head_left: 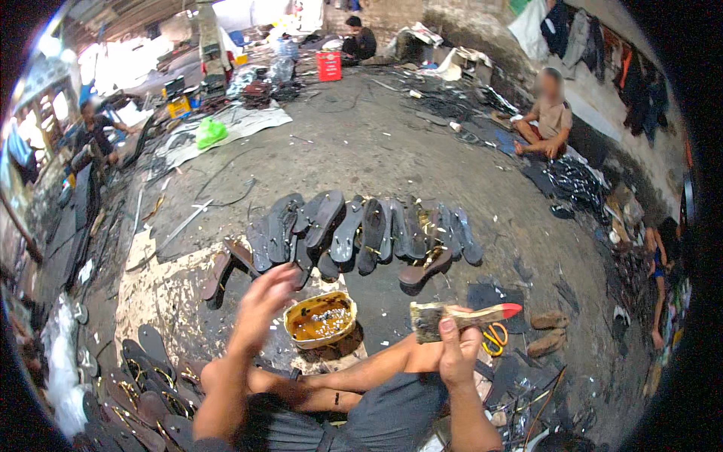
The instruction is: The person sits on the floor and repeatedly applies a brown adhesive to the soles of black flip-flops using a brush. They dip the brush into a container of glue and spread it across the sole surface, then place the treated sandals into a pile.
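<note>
My right hand (458, 354) grips a flat paintbrush (493, 315) with a red-tipped handle. Its broad, stained end points left. Raised beside the bowl, my left hand (263, 305) is slightly blurred, its fingers stretched out and holding nothing. Between my hands, in front of my crossed legs, sits a cream bowl (291, 327) of amber, glue-like liquid with pale specks. Beyond the bowl stretches a row of dark sandals (346, 235), some leaning on others. One brown sandal (426, 270) lies in front of the row, and another pair (218, 274) is at its left end.
Yellow-handled scissors (495, 339) lie right of the brush, near brown shoe-shaped pieces (547, 341). More sandals (151, 392) crowd the floor at my left. Several people sit around the room. A red box (329, 66) and a green bag (211, 132) stand farther off.
</note>
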The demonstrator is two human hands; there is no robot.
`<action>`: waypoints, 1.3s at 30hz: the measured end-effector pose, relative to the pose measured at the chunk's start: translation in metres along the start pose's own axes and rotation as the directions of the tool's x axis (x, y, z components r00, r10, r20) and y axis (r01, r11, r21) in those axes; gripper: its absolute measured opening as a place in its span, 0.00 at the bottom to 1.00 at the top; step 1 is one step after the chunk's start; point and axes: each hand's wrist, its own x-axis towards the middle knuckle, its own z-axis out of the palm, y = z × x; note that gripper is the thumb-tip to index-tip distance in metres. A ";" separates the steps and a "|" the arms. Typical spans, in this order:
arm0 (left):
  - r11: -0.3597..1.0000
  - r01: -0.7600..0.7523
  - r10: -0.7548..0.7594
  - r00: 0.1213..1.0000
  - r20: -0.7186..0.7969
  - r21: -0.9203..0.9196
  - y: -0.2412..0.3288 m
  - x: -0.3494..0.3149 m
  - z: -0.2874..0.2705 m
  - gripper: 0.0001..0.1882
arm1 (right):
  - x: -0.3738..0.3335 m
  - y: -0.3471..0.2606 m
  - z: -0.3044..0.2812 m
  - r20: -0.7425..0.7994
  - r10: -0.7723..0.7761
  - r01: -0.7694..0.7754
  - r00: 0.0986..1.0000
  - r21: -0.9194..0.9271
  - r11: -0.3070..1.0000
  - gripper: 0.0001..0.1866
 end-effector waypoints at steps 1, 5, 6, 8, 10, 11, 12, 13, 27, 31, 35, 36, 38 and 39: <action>0.982 0.011 0.024 0.983 -0.184 0.187 0.009 -0.039 -0.045 0.24 | 0.004 0.011 0.008 0.076 0.015 -0.012 0.997 -0.045 0.999 0.16; 0.495 0.352 0.222 0.833 -0.507 0.794 -0.036 -0.237 -0.192 0.31 | 0.010 0.044 0.066 0.308 0.115 -0.114 0.945 -0.022 0.993 0.16; 0.389 0.572 -0.020 0.789 -0.614 0.722 -0.048 -0.279 -0.191 0.32 | 0.011 0.044 0.082 0.365 0.121 -0.120 0.923 -0.026 0.992 0.17; -0.001 0.529 -0.149 0.839 -0.524 0.848 -0.139 -0.392 -0.224 0.46 | 0.014 0.043 0.114 0.537 0.213 -0.155 0.816 -0.151 0.976 0.18; 0.149 0.577 -0.262 0.806 -0.530 0.803 -0.090 -0.360 -0.145 0.41 | 0.011 0.069 0.136 0.613 0.243 -0.192 0.752 -0.148 0.970 0.20; 0.305 0.515 -0.172 0.857 -0.486 0.801 -0.094 -0.365 -0.142 0.40 | 0.008 0.067 0.152 0.672 0.227 -0.190 0.705 -0.129 0.973 0.19; 0.343 0.547 -0.083 0.828 -0.555 0.764 -0.095 -0.361 -0.135 0.39 | 0.011 0.063 0.160 0.713 0.201 -0.168 0.671 -0.118 0.979 0.18; 0.385 0.573 0.002 0.783 -0.622 0.724 -0.093 -0.355 -0.127 0.39 | 0.012 0.067 0.162 0.721 0.239 -0.140 0.650 -0.196 0.971 0.18; 0.687 0.698 -0.069 0.339 -0.938 0.202 -0.199 -0.392 -0.176 0.54 | 0.036 0.202 0.169 0.782 0.411 0.636 0.469 -0.622 0.457 0.16; 0.280 0.825 -0.172 0.546 -0.820 0.491 -0.086 -0.345 -0.131 0.47 | 0.040 0.227 0.166 0.786 0.450 0.742 0.424 -0.586 0.325 0.17; 0.370 0.746 -0.068 0.616 -0.785 0.554 -0.111 -0.350 -0.132 0.45 | 0.055 0.204 0.173 0.777 0.277 0.580 0.566 -0.614 0.536 0.19; 0.465 0.700 0.054 0.589 -0.807 0.542 -0.133 -0.356 -0.145 0.46 | 0.064 0.201 0.169 0.768 0.111 0.518 0.631 -0.524 0.676 0.19; 0.625 0.577 0.287 0.457 -0.842 0.526 -0.158 -0.370 -0.160 0.52 | 0.070 0.163 0.166 0.738 0.143 0.222 0.659 -0.373 0.901 0.19; 0.751 0.575 0.101 0.387 -0.917 0.325 -0.117 -0.343 -0.144 0.50 | 0.081 0.157 0.142 0.760 0.120 0.269 0.639 -0.366 0.891 0.17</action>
